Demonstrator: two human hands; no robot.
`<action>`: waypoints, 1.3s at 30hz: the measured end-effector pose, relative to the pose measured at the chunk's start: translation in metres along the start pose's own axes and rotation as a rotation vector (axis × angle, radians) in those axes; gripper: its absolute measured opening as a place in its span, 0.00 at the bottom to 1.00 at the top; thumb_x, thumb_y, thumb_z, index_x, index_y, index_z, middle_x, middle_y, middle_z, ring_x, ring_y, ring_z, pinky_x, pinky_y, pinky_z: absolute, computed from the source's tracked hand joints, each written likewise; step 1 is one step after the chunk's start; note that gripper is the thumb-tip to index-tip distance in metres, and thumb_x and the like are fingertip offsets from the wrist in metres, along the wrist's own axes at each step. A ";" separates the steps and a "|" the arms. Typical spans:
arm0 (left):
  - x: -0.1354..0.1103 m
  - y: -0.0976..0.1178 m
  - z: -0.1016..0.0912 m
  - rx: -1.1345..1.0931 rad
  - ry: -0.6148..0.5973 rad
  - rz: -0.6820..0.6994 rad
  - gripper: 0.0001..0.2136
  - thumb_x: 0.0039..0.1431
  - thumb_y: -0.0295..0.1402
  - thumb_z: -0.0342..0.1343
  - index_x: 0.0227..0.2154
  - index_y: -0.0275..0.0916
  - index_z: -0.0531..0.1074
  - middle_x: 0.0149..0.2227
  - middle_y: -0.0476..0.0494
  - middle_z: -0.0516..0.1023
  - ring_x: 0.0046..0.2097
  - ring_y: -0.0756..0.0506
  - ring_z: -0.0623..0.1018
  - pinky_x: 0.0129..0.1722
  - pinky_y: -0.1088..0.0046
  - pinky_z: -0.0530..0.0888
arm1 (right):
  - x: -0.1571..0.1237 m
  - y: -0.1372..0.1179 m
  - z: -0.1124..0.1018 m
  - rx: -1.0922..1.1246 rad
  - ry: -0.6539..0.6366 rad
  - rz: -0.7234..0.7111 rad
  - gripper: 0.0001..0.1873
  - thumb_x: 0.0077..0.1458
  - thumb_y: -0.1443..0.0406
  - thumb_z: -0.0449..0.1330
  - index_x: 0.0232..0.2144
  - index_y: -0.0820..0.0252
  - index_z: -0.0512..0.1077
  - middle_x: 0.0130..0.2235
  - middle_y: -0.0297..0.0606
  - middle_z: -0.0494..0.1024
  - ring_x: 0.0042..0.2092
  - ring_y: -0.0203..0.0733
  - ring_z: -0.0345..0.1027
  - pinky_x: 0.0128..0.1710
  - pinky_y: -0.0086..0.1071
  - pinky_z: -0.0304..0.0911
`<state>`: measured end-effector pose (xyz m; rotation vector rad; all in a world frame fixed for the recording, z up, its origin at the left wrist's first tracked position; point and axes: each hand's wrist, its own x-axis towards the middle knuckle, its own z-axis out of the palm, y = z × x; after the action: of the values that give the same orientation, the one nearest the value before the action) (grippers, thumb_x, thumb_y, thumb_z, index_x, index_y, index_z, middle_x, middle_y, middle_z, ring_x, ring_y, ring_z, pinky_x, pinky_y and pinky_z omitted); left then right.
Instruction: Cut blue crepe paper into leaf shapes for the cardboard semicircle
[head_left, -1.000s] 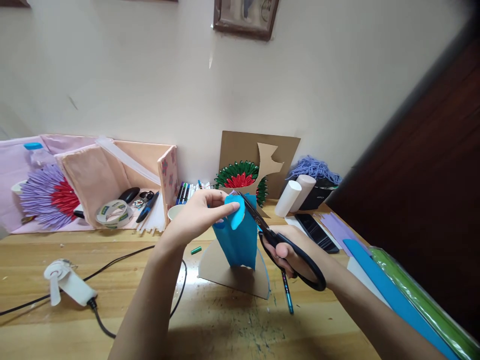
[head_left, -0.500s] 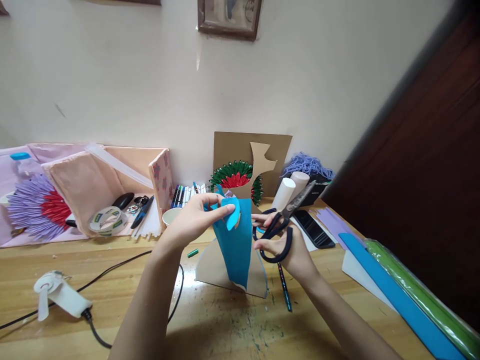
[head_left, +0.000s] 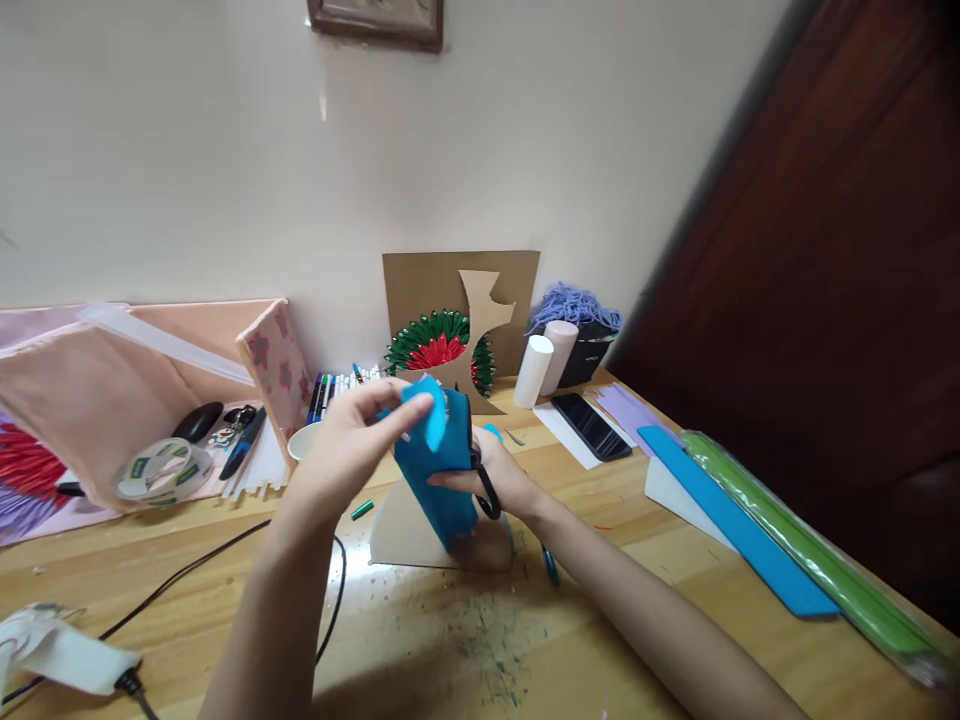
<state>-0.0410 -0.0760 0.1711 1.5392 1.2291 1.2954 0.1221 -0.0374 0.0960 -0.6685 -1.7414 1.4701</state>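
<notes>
Blue cutout pinched in the left hand risked creasing if the right hand, holding scissors alongside, pressed.

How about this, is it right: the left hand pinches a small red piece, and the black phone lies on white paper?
Not quite: the small piece is blue, not red. The head camera's view shows it pinched in the left hand. The black phone does lie on white paper.
</notes>
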 end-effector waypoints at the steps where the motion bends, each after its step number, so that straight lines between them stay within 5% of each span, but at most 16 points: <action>1: 0.000 0.000 -0.002 -0.065 0.123 0.032 0.08 0.50 0.37 0.60 0.28 0.37 0.74 0.28 0.50 0.74 0.32 0.51 0.72 0.33 0.79 0.69 | -0.005 -0.002 -0.004 0.000 0.017 0.019 0.14 0.46 0.60 0.63 0.36 0.57 0.68 0.37 0.28 0.75 0.41 0.39 0.69 0.43 0.30 0.65; 3: 0.002 -0.001 -0.006 -0.219 0.378 0.107 0.07 0.50 0.36 0.61 0.29 0.38 0.74 0.28 0.52 0.74 0.33 0.53 0.72 0.36 0.79 0.70 | -0.019 -0.006 -0.019 -0.009 0.073 0.043 0.15 0.43 0.61 0.65 0.35 0.57 0.70 0.36 0.29 0.77 0.40 0.41 0.71 0.42 0.32 0.67; 5: 0.007 -0.006 -0.007 -0.282 0.511 0.137 0.07 0.50 0.36 0.61 0.30 0.39 0.74 0.30 0.53 0.74 0.34 0.54 0.72 0.38 0.80 0.70 | -0.038 -0.008 -0.043 -0.006 0.178 0.050 0.18 0.41 0.63 0.67 0.38 0.57 0.72 0.39 0.33 0.78 0.41 0.44 0.72 0.43 0.35 0.68; 7: 0.017 -0.018 0.001 -0.181 0.421 0.086 0.08 0.50 0.37 0.61 0.31 0.38 0.74 0.30 0.52 0.75 0.33 0.53 0.73 0.37 0.79 0.70 | -0.061 -0.007 -0.072 0.051 0.411 0.043 0.18 0.41 0.64 0.67 0.38 0.56 0.73 0.42 0.35 0.78 0.44 0.47 0.72 0.45 0.38 0.68; 11: 0.048 -0.068 0.056 0.175 -0.049 -0.145 0.11 0.50 0.38 0.59 0.28 0.34 0.75 0.27 0.46 0.77 0.30 0.50 0.74 0.31 0.76 0.70 | -0.101 0.005 -0.124 0.158 0.709 0.063 0.23 0.36 0.63 0.70 0.40 0.54 0.74 0.40 0.37 0.79 0.40 0.52 0.74 0.38 0.42 0.72; 16: 0.087 -0.142 0.131 0.381 0.037 -0.318 0.07 0.50 0.31 0.58 0.31 0.32 0.75 0.30 0.39 0.79 0.33 0.45 0.77 0.33 0.73 0.70 | -0.122 0.034 -0.139 0.314 0.843 0.101 0.21 0.32 0.63 0.72 0.34 0.57 0.75 0.35 0.37 0.81 0.34 0.51 0.75 0.33 0.41 0.73; 20: 0.099 -0.167 0.148 0.516 0.117 -0.367 0.06 0.48 0.31 0.59 0.30 0.35 0.75 0.35 0.36 0.79 0.40 0.40 0.77 0.37 0.67 0.69 | -0.125 0.046 -0.133 0.385 0.872 0.136 0.22 0.34 0.64 0.71 0.36 0.59 0.75 0.37 0.39 0.81 0.37 0.52 0.75 0.34 0.39 0.74; 24: 0.095 -0.164 0.149 0.612 0.167 -0.320 0.09 0.47 0.28 0.59 0.34 0.36 0.74 0.43 0.33 0.75 0.52 0.35 0.69 0.47 0.62 0.65 | -0.127 0.043 -0.135 0.420 0.870 0.169 0.25 0.33 0.63 0.71 0.38 0.61 0.75 0.37 0.42 0.81 0.39 0.55 0.75 0.36 0.42 0.74; 28: 0.077 -0.140 0.154 0.591 0.160 -0.182 0.13 0.57 0.31 0.51 0.44 0.34 0.69 0.52 0.30 0.66 0.58 0.36 0.61 0.55 0.58 0.57 | -0.128 0.040 -0.134 0.467 0.871 0.164 0.24 0.32 0.65 0.72 0.38 0.61 0.75 0.37 0.41 0.81 0.39 0.55 0.75 0.37 0.43 0.74; 32: 0.034 -0.105 0.162 0.389 -0.139 -0.058 0.18 0.65 0.41 0.38 0.35 0.39 0.72 0.41 0.42 0.75 0.46 0.45 0.73 0.49 0.69 0.66 | -0.123 0.042 -0.119 0.538 0.806 0.180 0.20 0.33 0.66 0.71 0.34 0.60 0.76 0.35 0.39 0.81 0.36 0.52 0.76 0.36 0.40 0.74; 35: -0.003 -0.086 0.165 -0.024 -0.565 -0.158 0.18 0.58 0.47 0.49 0.41 0.36 0.70 0.44 0.39 0.75 0.45 0.43 0.73 0.44 0.67 0.69 | -0.118 0.043 -0.103 0.586 0.736 0.172 0.16 0.34 0.66 0.71 0.31 0.61 0.77 0.32 0.38 0.81 0.35 0.50 0.76 0.37 0.39 0.73; 39: -0.027 -0.084 0.165 -0.134 -0.495 -0.217 0.19 0.53 0.45 0.56 0.40 0.35 0.68 0.40 0.40 0.75 0.42 0.43 0.74 0.41 0.68 0.70 | -0.115 0.046 -0.090 0.607 0.597 0.162 0.14 0.38 0.65 0.70 0.31 0.60 0.77 0.33 0.38 0.81 0.36 0.48 0.76 0.40 0.39 0.72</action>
<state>0.1039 -0.0771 0.0529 1.4662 0.9374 0.7759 0.2583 -0.0655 0.0331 -0.8137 -0.7510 1.5850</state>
